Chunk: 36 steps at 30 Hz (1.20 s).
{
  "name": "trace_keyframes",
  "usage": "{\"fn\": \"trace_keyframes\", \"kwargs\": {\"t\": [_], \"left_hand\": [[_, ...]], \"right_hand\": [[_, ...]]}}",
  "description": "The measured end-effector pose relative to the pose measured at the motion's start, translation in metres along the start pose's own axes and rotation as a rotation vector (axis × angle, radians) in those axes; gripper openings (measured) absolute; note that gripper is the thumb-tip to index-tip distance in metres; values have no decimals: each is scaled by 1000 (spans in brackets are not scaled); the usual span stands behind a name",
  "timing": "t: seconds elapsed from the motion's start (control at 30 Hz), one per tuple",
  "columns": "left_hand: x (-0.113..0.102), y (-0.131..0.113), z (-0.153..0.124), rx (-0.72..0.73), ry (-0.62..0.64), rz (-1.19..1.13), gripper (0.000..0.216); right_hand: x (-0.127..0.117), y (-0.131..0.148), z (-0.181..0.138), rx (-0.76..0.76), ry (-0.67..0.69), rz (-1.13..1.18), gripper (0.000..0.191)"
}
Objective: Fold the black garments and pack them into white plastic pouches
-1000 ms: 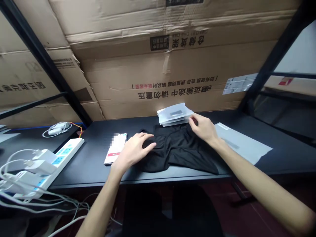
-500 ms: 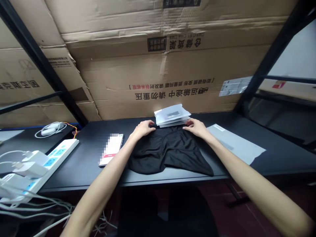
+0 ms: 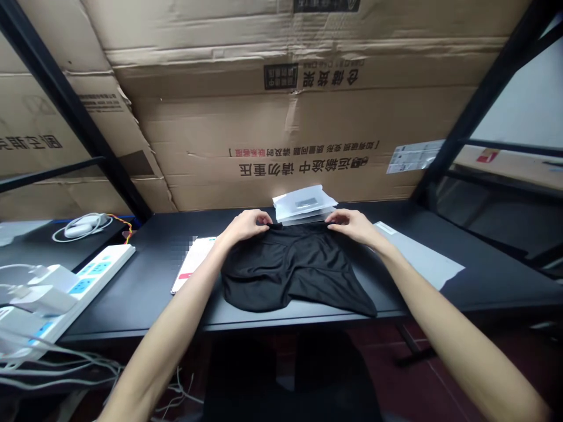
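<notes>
Centrally on the black desk, a pair of black boxer briefs is laid out flat, with the waistband toward the far edge and the leg openings reaching nearly to the near edge. In this single head view, the waistband is held at both upper corners. It is pinched at its left corner by the left hand, the fingers being closed over the fabric, and its right corner is gripped in the same way by the right hand. Neither hand is open.

Just beyond the waistband, a small stack of translucent plastic bags is placed by the far edge, each with a dark label. To the right, a flat grey plastic sheet is laid on the desk, just beside the briefs. To the left, a smartphone is partly hidden by the left forearm, and its screen is blurred. Toward the left end, a white power strip is filled with white adapters, from which white cables hang over the near edge. Behind the desk, a large cardboard carton printed with Chinese text is propped against a black metal shelf frame.
</notes>
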State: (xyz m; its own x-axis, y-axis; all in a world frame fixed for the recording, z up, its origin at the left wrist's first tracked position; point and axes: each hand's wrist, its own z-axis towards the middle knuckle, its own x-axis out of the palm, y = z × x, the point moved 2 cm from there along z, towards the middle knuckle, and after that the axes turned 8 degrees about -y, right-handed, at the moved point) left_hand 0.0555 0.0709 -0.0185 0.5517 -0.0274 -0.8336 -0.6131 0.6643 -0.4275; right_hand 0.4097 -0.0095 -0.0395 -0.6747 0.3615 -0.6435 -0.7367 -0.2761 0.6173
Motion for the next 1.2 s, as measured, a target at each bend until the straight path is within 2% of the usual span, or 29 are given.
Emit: {"fn": "trace_keyframes", "kwargs": {"t": [0.2,0.37,0.5,0.67,0.93,1.03,1.1,1.2], "left_hand": [[-12,-13,-17,52,-39,10,22],[-27,-33,-43,163,-71,78,18],[-22,-38,-64,243,-45,207,19],[-12,-37,-76,275,39,293,21],[-15,-48,-89,284,29,290,25],[-19,-49,-96,264,28,210,28],[-28,-49,-101,239,-32,107,28],[-47,-42,-108,133,-210,20,28]], "right_hand": [[-9,23,-13,-61,14,25,14],[-21,40,-41,-201,30,22,12],[-25,39,-64,-252,38,-9,11],[-22,42,-73,-297,189,-65,12],[-24,44,-80,-310,209,-107,12],[-26,44,-83,-290,201,-109,16],[-29,46,-84,-283,184,-92,18],[-32,50,-85,-275,104,-46,20]]}}
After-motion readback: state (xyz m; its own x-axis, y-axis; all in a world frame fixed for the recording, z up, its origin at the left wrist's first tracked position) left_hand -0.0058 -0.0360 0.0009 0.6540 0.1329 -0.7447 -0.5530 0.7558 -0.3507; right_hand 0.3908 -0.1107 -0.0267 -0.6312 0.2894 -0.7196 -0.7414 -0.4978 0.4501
